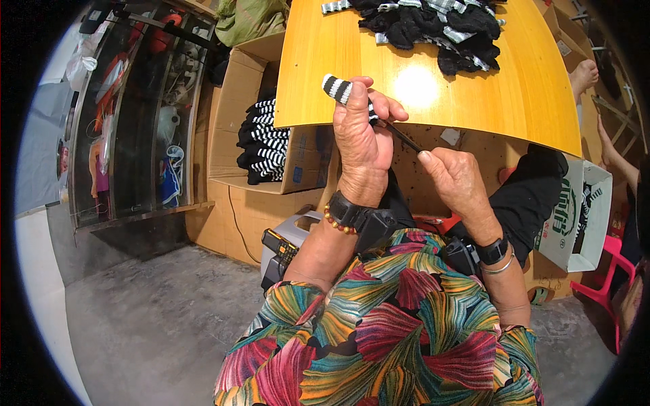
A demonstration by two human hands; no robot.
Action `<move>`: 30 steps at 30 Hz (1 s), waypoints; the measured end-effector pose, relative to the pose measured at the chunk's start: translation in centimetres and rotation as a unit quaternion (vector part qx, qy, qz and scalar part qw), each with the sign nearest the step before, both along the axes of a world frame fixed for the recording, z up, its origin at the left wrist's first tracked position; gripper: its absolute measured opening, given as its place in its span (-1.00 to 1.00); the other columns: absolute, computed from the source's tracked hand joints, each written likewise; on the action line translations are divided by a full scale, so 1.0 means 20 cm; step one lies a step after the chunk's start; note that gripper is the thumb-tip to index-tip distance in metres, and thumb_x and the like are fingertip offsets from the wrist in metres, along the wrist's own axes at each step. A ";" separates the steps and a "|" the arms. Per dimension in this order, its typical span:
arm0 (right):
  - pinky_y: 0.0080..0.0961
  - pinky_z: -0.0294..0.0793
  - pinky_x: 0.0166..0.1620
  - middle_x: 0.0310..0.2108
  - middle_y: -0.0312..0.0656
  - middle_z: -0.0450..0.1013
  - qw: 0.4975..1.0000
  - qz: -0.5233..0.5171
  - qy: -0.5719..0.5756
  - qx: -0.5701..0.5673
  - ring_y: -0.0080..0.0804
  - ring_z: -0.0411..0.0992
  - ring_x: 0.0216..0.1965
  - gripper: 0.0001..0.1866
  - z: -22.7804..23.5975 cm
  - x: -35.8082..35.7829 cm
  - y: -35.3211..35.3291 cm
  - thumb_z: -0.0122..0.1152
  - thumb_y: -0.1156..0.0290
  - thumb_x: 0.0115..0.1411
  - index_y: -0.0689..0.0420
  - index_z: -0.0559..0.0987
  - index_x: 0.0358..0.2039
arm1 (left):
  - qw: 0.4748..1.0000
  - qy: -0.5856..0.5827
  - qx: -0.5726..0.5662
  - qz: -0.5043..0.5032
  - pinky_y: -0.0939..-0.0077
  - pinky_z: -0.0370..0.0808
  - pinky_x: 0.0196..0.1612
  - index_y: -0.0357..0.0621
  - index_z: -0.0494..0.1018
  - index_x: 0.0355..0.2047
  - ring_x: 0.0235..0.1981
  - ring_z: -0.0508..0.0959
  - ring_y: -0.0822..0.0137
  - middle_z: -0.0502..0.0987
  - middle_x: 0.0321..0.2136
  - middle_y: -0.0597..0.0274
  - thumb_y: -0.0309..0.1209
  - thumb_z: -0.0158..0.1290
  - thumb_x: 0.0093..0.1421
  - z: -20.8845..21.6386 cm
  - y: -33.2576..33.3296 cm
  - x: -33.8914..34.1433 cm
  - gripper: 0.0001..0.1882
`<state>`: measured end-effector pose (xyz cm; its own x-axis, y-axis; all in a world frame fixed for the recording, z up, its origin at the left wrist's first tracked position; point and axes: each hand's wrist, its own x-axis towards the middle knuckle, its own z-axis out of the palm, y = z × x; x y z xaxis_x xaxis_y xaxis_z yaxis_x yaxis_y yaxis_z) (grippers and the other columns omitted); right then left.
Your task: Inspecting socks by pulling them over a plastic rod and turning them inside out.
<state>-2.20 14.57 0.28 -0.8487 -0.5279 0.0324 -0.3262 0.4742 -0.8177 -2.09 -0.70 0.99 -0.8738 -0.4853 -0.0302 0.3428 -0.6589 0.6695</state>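
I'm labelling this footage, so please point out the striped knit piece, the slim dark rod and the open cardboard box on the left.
Striped knit piece (336,88): head view, on its banded end.
Slim dark rod (405,139): head view, along its visible shaft.
Open cardboard box (307,160): head view, on its side wall.

This looks like a small workshop for cloth things: a person sits at a smooth yellow wooden counter (318,68), holding a small black-and-white striped knitted piece (337,88) and a thin dark stick (407,139). A heap of fuzzy black and grey cloth bits (467,37) lies on the counter, and a brown cardboard box (228,139) holds lots of striped knits (265,145). Dark shelves (139,135) packed with odds and ends stand over a plain grey floor (156,318).
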 end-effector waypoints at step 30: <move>-0.63 0.07 -0.64 -0.80 -0.43 0.19 0.929 0.013 -0.323 -0.179 -0.69 0.11 -0.69 -0.55 -0.01 -0.03 -0.07 -0.01 0.13 0.17 0.22 0.44 -0.70 | 0.998 0.035 -0.034 -0.026 0.29 0.44 -0.23 -0.18 0.19 -0.10 -0.38 0.52 0.20 0.48 -0.45 0.10 -0.30 0.04 0.11 0.06 -0.07 -0.01 -0.60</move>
